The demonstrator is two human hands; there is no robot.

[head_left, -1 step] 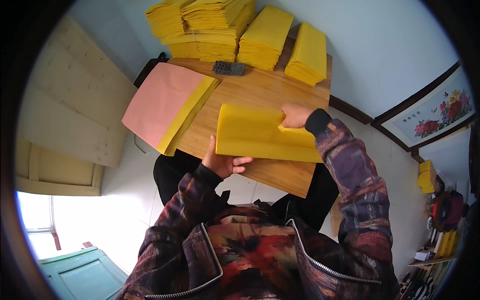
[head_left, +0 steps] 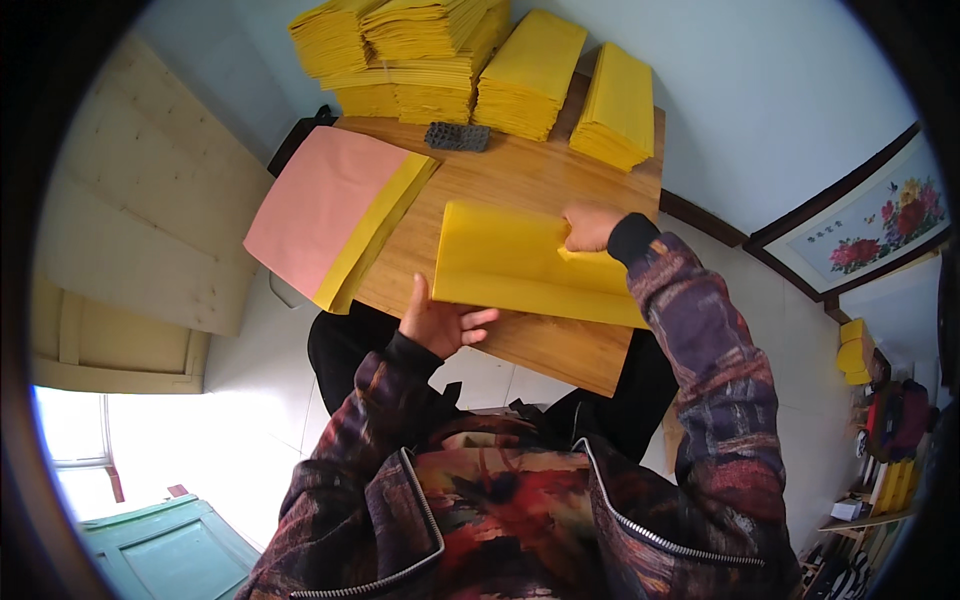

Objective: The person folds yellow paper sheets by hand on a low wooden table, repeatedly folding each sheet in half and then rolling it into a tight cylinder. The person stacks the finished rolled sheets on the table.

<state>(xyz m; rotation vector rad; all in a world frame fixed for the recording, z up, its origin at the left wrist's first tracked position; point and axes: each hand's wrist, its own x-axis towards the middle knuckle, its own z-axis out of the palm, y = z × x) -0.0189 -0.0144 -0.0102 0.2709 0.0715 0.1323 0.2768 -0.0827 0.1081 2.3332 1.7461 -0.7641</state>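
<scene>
A large yellow paper envelope [head_left: 520, 262] lies flat near the front edge of a wooden table [head_left: 525, 175]. My left hand [head_left: 440, 322] grips its near left corner, thumb on top and fingers underneath. My right hand [head_left: 592, 228] is closed on a folded flap at its far right side. To the left lies a pile of yellow sheets with a pink sheet [head_left: 320, 205] on top, overhanging the table's left edge.
Tall stacks of yellow envelopes [head_left: 430, 50] fill the back of the table, with two more stacks [head_left: 530, 75] [head_left: 615, 95] to the right. A dark grey block [head_left: 458, 137] sits before them. A framed flower picture [head_left: 870, 225] is at the right, a pale wooden panel [head_left: 130, 230] at the left.
</scene>
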